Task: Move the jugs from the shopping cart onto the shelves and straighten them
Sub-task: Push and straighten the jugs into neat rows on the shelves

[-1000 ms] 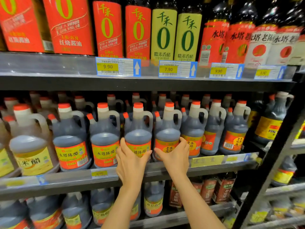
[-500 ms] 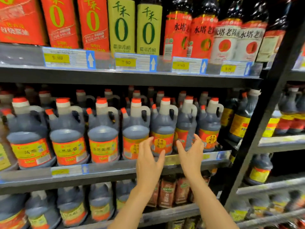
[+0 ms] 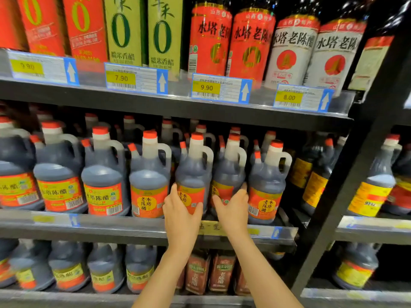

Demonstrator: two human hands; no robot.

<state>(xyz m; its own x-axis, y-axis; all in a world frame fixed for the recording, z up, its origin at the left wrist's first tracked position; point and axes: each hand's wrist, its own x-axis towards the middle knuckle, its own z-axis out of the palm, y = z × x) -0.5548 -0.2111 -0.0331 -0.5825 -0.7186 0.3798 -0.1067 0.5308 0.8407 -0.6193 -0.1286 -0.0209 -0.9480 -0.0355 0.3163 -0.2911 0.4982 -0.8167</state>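
Observation:
A row of dark vinegar jugs with red caps, white handles and orange labels stands on the middle shelf (image 3: 133,227). My left hand (image 3: 181,211) wraps the lower front of one jug (image 3: 193,172), fingers on its left side and thumb on its right. My right hand (image 3: 233,207) cups the neighbouring jug (image 3: 228,174) just to the right, thumb on its left and fingers on its right. Another jug (image 3: 266,181) stands at the row's right end, close to my right fingers. Both held jugs rest upright on the shelf. The shopping cart is out of view.
The top shelf (image 3: 178,107) carries tall red, green and white bottles behind price tags. The lower shelf holds more jugs and brown pouches (image 3: 211,272). A black upright post (image 3: 347,178) bounds the bay on the right, with other bottles beyond it.
My hands have left the jugs nearer the middle of the row, moved right along the shelf with fingers apart, and now close on two jugs near the right end. The view has shifted right too.

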